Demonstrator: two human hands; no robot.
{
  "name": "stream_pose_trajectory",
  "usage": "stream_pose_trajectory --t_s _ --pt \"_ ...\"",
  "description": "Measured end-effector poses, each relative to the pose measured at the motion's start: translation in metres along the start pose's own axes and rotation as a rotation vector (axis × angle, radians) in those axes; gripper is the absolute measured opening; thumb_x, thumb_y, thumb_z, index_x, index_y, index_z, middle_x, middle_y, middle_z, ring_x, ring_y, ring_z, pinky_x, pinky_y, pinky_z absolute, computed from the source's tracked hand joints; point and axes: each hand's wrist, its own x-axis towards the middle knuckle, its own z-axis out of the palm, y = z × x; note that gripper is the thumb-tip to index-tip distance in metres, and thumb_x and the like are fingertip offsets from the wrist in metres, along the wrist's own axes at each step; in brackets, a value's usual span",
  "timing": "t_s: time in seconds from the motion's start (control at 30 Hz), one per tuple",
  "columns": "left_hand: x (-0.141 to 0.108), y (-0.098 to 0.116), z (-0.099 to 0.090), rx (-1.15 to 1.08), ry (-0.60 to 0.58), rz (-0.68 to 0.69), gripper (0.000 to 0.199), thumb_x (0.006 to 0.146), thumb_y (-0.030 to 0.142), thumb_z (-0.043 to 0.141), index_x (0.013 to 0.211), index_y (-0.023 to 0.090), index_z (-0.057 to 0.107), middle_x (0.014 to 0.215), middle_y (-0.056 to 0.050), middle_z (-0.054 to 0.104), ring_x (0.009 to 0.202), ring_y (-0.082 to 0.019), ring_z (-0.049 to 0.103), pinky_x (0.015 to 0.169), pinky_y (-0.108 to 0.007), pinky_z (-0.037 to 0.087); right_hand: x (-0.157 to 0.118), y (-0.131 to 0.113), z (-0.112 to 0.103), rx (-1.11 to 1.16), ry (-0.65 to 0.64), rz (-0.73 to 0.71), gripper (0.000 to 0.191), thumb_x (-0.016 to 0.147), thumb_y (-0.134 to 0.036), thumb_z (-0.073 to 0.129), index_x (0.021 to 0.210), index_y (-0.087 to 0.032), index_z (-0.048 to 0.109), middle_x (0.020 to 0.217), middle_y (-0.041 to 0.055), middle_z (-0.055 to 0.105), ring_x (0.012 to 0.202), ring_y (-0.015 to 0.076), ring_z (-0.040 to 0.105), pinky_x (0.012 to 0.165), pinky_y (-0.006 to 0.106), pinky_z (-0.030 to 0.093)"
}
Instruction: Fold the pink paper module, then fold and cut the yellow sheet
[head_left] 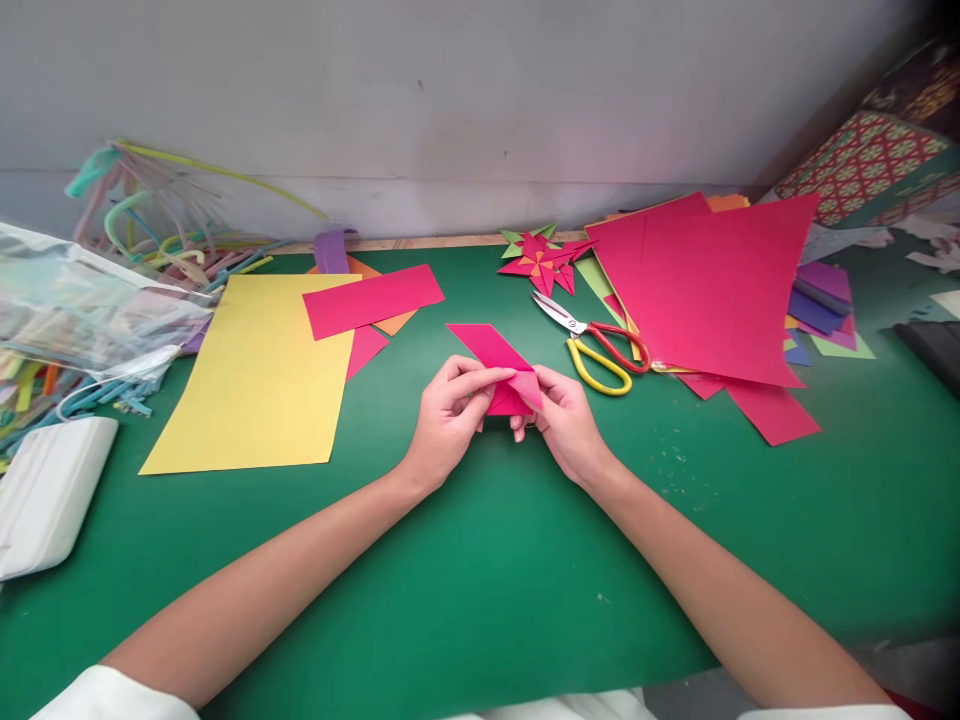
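Head view put the folded strip of bright pink-red paper [497, 347] mid-desk, over the smooth green tabletop [450, 580], near the red-and-yellow-handled metal scissors [580, 328]. I saw the left hand [453, 408] closed in a pinch on its left side, the right hand [566, 418] pinching its right. I judged it light, thin, easily creased, best taken gently by the folded edges.

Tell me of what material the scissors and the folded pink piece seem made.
Scissors: blades look like polished metal, silvery and bright; the smooth, evenly coloured red and yellow handles are probably plastic or plastic-coated. Folded pink piece: likely matte paper, thin, without glare; thin card is possible.
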Motion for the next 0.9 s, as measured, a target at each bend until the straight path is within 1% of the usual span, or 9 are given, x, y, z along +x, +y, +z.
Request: stream_pose_trajectory --t_s 0.1,0.2,0.27,0.3,0.4,0.47,0.7,0.9 --pt "-0.0005 0.0001 0.0013 0.000 0.026 0.017 0.027 0.099 0.022 0.062 0.116 0.031 0.082 0.106 -0.005 0.055 0.071 -0.009 0.057 0.053 -0.019 0.053 0.0005 0.0010 0.0005 0.085 -0.016 0.001 0.033 0.092 -0.053 0.072 0.095 -0.019 0.072 0.077 0.0003 0.066 0.060 0.0153 0.064 0.052 0.028 0.058" --pt "-0.0012 -0.0003 0.0020 0.026 0.043 0.027 0.027 0.099 0.022 0.062 0.116 0.031 0.082 0.106 -0.005 0.055 0.071 -0.009 0.058 0.053 -0.019 0.054 0.0009 0.0016 0.0014 0.111 -0.016 0.014 0.049 0.095 -0.067 0.062 0.093 -0.018 0.072 0.077 0.0022 0.067 0.061 0.0161 0.065 0.053 0.030 0.059" --pt "-0.0015 -0.0011 0.0021 0.038 0.046 0.033 0.027 0.100 0.023 0.061 0.116 0.030 0.082 0.106 -0.006 0.055 0.072 -0.010 0.058 0.054 -0.019 0.055 0.0008 0.0021 0.0016 0.108 -0.025 0.005 0.054 0.096 -0.070 0.057 0.093 -0.018 0.072 0.078 0.0027 0.067 0.060 0.0156 0.065 0.053 0.030 0.060" --pt "-0.0017 -0.0015 0.0020 0.043 0.045 0.038 0.028 0.100 0.023 0.061 0.117 0.030 0.082 0.107 -0.006 0.055 0.072 -0.010 0.058 0.054 -0.019 0.055 0.0006 0.0025 0.0015 0.102 -0.032 -0.007 0.052 0.096 -0.068 0.059 0.094 -0.018 0.072 0.078 0.0024 0.067 0.060 0.0152 0.065 0.054 0.030 0.060" --pt "-0.0020 -0.0022 0.0016 0.054 0.032 0.051 0.028 0.100 0.022 0.060 0.117 0.030 0.081 0.108 -0.006 0.055 0.073 -0.010 0.060 0.055 -0.020 0.056 0.0001 0.0036 0.0008 0.052 -0.036 -0.036 0.035 0.094 -0.054 0.071 0.098 -0.019 0.073 0.081 0.0004 0.068 0.062 0.0139 0.065 0.054 0.027 0.060" --pt "-0.0020 -0.0019 0.0014 0.058 0.023 0.050 0.028 0.101 0.022 0.060 0.117 0.030 0.082 0.108 -0.005 0.055 0.072 -0.009 0.059 0.056 -0.021 0.057 -0.0002 0.0039 0.0007 0.020 -0.032 -0.036 0.030 0.093 -0.049 0.075 0.100 -0.020 0.073 0.082 -0.0002 0.068 0.063 0.0136 0.065 0.054 0.026 0.060" --pt "-0.0022 -0.0022 0.0014 0.060 0.020 0.041 0.028 0.101 0.023 0.059 0.116 0.029 0.082 0.107 -0.006 0.056 0.071 -0.010 0.059 0.057 -0.021 0.058 0.0001 0.0031 0.0018 -0.029 -0.002 -0.034 0.033 0.088 -0.050 0.078 0.099 -0.020 0.073 0.080 -0.0001 0.068 0.064 0.0143 0.065 0.053 0.026 0.059" --pt "-0.0020 -0.0010 0.0024 0.051 0.024 0.051 0.027 0.100 0.022 0.060 0.115 0.029 0.082 0.107 -0.006 0.055 0.074 -0.011 0.061 0.056 -0.021 0.058 0.0007 0.0032 0.0016 -0.049 0.007 -0.037 0.032 0.088 -0.051 0.078 0.097 -0.020 0.073 0.078 -0.0004 0.068 0.063 0.0148 0.065 0.053 0.027 0.059"
